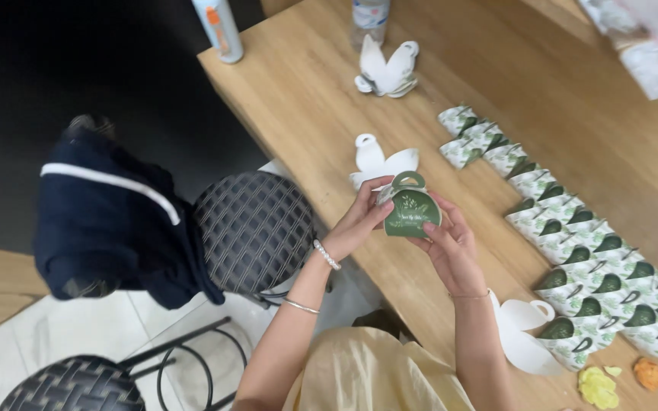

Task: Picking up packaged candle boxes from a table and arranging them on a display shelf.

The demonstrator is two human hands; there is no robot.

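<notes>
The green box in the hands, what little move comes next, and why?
Probably press the top flaps shut. Both the left hand and right hand pinch the green box, its handle loop is already up, and finished boxes lie in rows on the table.

The one camera sits on my head and looks steeply down, close over my left hand (359,221) and right hand (455,247), facing the wooden table (496,68) edge and the floor beside it.
</notes>
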